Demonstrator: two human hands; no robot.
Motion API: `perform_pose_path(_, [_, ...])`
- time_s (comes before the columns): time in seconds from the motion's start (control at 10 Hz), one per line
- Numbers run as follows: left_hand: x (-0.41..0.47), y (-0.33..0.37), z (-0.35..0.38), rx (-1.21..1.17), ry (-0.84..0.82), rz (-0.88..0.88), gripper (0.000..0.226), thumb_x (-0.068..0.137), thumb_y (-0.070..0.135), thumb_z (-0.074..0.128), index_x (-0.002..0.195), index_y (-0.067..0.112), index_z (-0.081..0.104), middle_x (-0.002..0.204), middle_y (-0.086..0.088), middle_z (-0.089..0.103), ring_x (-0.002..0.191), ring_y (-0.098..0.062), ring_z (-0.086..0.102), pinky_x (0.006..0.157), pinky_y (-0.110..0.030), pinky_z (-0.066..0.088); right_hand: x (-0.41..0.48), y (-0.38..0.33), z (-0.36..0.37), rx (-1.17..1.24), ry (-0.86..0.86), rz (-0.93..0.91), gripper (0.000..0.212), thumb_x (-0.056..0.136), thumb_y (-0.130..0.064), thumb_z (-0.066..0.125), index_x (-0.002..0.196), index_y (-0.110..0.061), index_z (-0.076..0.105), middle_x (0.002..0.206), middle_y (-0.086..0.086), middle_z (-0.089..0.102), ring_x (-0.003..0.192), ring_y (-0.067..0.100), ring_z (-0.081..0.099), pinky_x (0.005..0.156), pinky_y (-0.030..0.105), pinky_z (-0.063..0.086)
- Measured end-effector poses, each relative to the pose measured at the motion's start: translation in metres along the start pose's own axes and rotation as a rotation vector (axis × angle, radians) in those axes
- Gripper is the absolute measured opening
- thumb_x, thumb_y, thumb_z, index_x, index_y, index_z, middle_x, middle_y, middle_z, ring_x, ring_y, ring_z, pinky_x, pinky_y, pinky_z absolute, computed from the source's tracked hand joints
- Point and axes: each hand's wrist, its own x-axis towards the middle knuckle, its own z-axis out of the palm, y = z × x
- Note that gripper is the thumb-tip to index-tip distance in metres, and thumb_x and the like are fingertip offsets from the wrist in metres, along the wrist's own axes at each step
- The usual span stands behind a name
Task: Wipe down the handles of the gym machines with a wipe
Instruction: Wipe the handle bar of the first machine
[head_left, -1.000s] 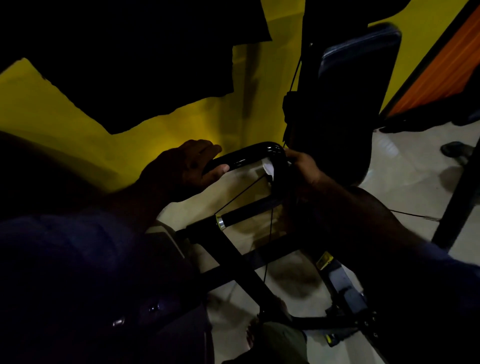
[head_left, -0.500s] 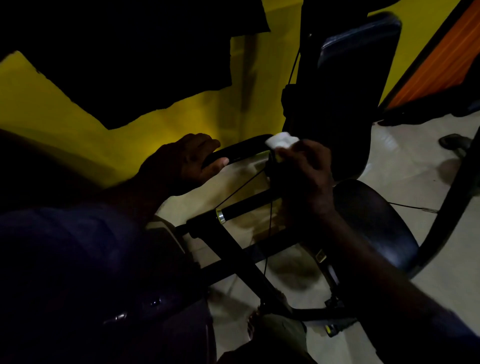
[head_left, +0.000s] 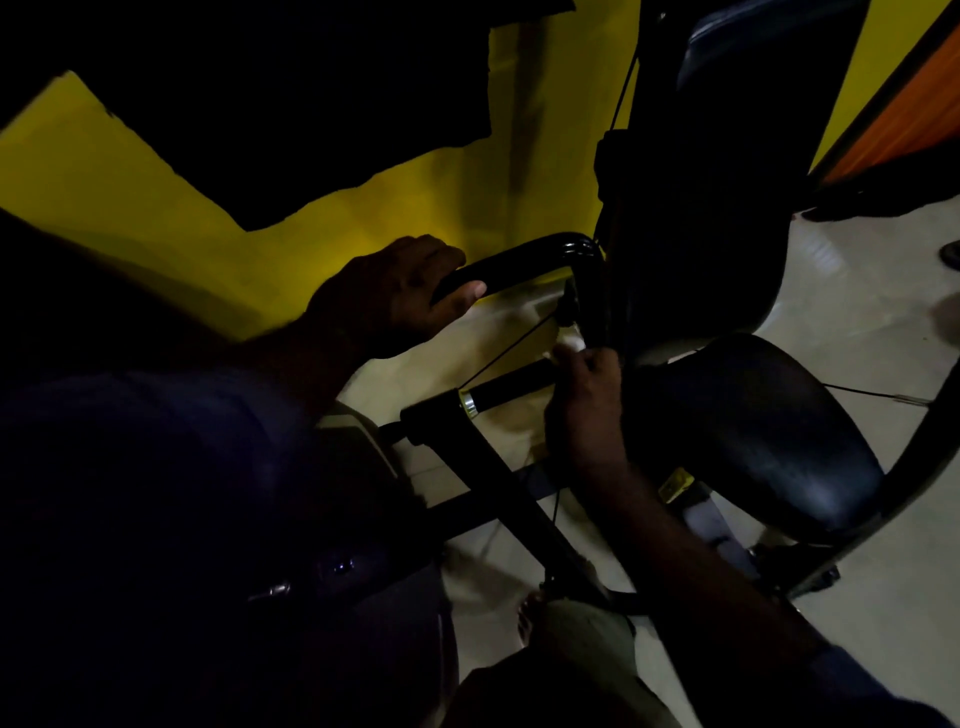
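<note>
Dim gym, yellow wall (head_left: 363, 208) behind. Left hand (head_left: 395, 296), fingers curled round curved black handle (head_left: 519, 260); right hand (head_left: 587, 395) fingers pinching white wipe (head_left: 569, 345) vs lower bar, beside seat (head_left: 753, 431).

Left hand (head_left: 400, 296) curled closed, right hand (head_left: 589, 400) fisted, lower.

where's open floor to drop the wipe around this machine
Bare floor lies right of the seat, and a patch below the seat's frame. Crowded: the frame between the left hand on the handle and the right hand with the wipe.
</note>
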Motion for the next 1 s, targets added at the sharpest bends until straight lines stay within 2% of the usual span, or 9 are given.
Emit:
perform_pose_path(0.1, [-0.001,0.001,0.001,0.006,-0.025,-0.004,0.060,0.101,0.068,0.028,0.117,0.020,0.060,0.111,-0.002,0.062,0.104,-0.027,0.060,0.071,-0.045,0.055,-0.024,-0.035,0.030,0.066,-0.071,0.013,0.030,0.096,-0.010,0.051,0.122,-0.008,0.067,0.110,0.011,0.057,0.100,0.020,0.055,0.092,0.026,0.046])
perform_pose_path(0.2, [-0.003,0.004,-0.004,0.012,-0.016,-0.022,0.059,0.102,0.068,0.028,0.109,0.018,0.059,0.105,-0.002,0.060,0.098,-0.028,0.059,0.068,-0.044,0.053,-0.055,-0.076,0.047,0.234,-0.211,0.005,0.032,0.103,-0.027,0.049,0.121,-0.002,0.060,0.111,0.014,0.062,0.095,0.018,0.061,0.089,0.031,0.051])
perform_pose_path(0.4, [-0.004,0.005,-0.001,0.031,0.021,-0.023,0.056,0.102,0.066,0.031,0.100,0.017,0.058,0.097,-0.003,0.058,0.089,-0.028,0.058,0.065,-0.043,0.052,0.001,-0.025,-0.015,0.018,-0.106,0.044,0.028,0.101,-0.036,0.056,0.112,-0.010,0.061,0.110,0.009,0.062,0.098,0.008,0.064,0.095,0.036,0.054])
perform_pose_path(0.5, [-0.001,0.002,0.002,0.031,0.021,-0.002,0.057,0.102,0.066,0.030,0.100,0.017,0.058,0.096,-0.003,0.058,0.089,-0.028,0.058,0.065,-0.043,0.052,0.008,-0.009,-0.017,0.270,-0.051,0.215,0.032,0.098,-0.051,0.058,0.107,-0.020,0.060,0.116,0.018,0.062,0.110,0.033,0.061,0.099,0.049,0.052])
perform_pose_path(0.6, [-0.003,0.002,0.000,0.043,0.019,-0.006,0.057,0.101,0.067,0.031,0.099,0.017,0.057,0.094,-0.004,0.057,0.087,-0.029,0.057,0.062,-0.042,0.050,-0.020,-0.038,0.013,0.631,-0.164,0.501,0.033,0.096,-0.063,0.055,0.097,-0.031,0.064,0.109,0.019,0.063,0.101,0.037,0.063,0.094,0.054,0.055])
perform_pose_path(0.7, [-0.003,0.002,-0.001,0.041,0.038,-0.010,0.054,0.102,0.065,0.033,0.097,0.016,0.055,0.092,-0.004,0.055,0.085,-0.030,0.057,0.061,-0.041,0.047,-0.055,-0.075,0.041,0.872,-0.325,0.616,0.047,0.096,-0.061,0.061,0.093,-0.014,0.063,0.093,0.019,0.064,0.086,0.034,0.068,0.084,0.050,0.061])
perform_pose_path(0.8, [-0.003,0.004,-0.001,0.027,0.053,0.012,0.055,0.102,0.065,0.034,0.095,0.015,0.055,0.089,-0.005,0.055,0.080,-0.031,0.056,0.060,-0.042,0.048,-0.048,-0.071,0.041,0.861,-0.295,0.635,0.037,0.098,-0.044,0.068,0.086,-0.010,0.061,0.081,0.006,0.064,0.077,0.019,0.068,0.072,0.033,0.058])
perform_pose_path(0.9, [-0.002,0.001,0.000,0.030,0.050,0.016,0.057,0.102,0.066,0.032,0.098,0.015,0.057,0.091,-0.006,0.056,0.081,-0.031,0.057,0.061,-0.043,0.050,-0.025,-0.035,0.019,0.563,-0.114,0.403,0.014,0.096,-0.026,0.074,0.091,-0.013,0.072,0.083,0.000,0.058,0.074,0.002,0.056,0.074,0.019,0.049])
perform_pose_path(1.0, [-0.002,0.002,0.002,0.022,0.046,0.002,0.058,0.101,0.067,0.032,0.099,0.016,0.058,0.093,-0.005,0.058,0.083,-0.030,0.058,0.062,-0.042,0.051,-0.016,0.007,0.000,0.190,0.229,0.166,0.035,0.089,0.005,0.068,0.114,-0.018,0.077,0.103,0.001,0.056,0.087,-0.008,0.050,0.085,0.002,0.038])
